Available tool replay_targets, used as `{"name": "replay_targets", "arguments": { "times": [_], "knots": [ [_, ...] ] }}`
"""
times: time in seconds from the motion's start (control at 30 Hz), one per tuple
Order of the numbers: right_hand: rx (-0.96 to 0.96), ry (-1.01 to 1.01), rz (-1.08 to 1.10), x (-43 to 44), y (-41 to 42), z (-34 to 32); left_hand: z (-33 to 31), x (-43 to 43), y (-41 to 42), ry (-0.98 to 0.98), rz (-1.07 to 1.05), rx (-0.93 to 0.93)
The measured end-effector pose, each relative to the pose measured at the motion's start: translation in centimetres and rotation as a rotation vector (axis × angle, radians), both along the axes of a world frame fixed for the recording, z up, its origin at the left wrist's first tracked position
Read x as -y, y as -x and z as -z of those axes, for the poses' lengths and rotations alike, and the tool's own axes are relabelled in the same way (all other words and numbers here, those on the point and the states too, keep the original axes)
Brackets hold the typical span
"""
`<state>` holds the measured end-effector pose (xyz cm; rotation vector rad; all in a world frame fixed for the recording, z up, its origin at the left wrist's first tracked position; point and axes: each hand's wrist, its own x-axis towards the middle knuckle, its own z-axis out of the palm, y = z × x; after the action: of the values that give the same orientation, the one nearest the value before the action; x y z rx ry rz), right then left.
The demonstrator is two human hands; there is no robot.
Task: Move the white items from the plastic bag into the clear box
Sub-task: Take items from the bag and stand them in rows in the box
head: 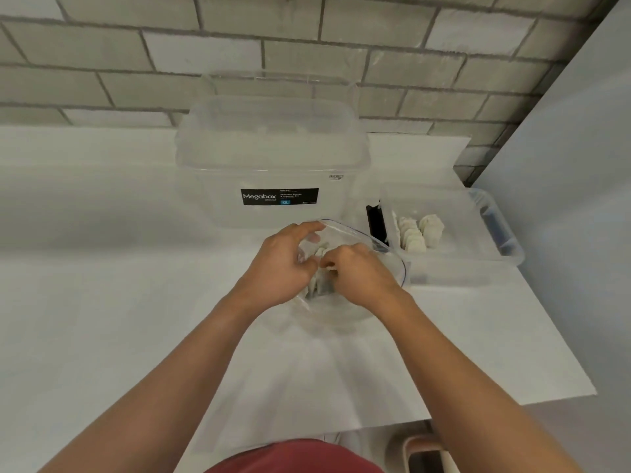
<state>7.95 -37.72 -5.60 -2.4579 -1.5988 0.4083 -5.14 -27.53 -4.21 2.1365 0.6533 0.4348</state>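
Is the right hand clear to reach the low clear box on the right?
Probably yes. The right hand is in the plastic bag, gripping white items; the clear box sits open-topped just to its right, with only the bag's rim between.

Both hands at plastic bag (377,245) on table (102,302). Left hand (280,264) grips bag rim, holding it open. Right hand (358,273) is inside, fingers curled, prob. pinching white items (321,251). Clear box (478,264) just to the right holds a row of white pieces (415,233). Big lidded tub (273,155) w/ Megabox label behind.

grey brick wall (307,39) behind a white table (102,268), evenly lit.
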Motion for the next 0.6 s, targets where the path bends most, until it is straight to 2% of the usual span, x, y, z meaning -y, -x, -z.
{"name": "replay_targets", "arguments": {
  "times": [0.2,0.3,0.47,0.6],
  "knots": [
    [0.246,0.097,0.021,-1.7,0.0,2.2,0.2,-0.7,0.1,-0.006,0.079,-0.029],
    [0.295,0.103,0.01,-1.8,0.3,2.5,0.2,-0.9,0.3,0.005,0.105,-0.038],
    [0.296,0.033,-0.038,-0.6,0.6,1.1,0.0,-1.3,0.5,0.014,0.131,-0.037],
    [0.354,-0.12,-0.047,1.2,0.7,-1.6,-0.1,-1.8,0.8,0.011,0.137,-0.033]
  ]
}}
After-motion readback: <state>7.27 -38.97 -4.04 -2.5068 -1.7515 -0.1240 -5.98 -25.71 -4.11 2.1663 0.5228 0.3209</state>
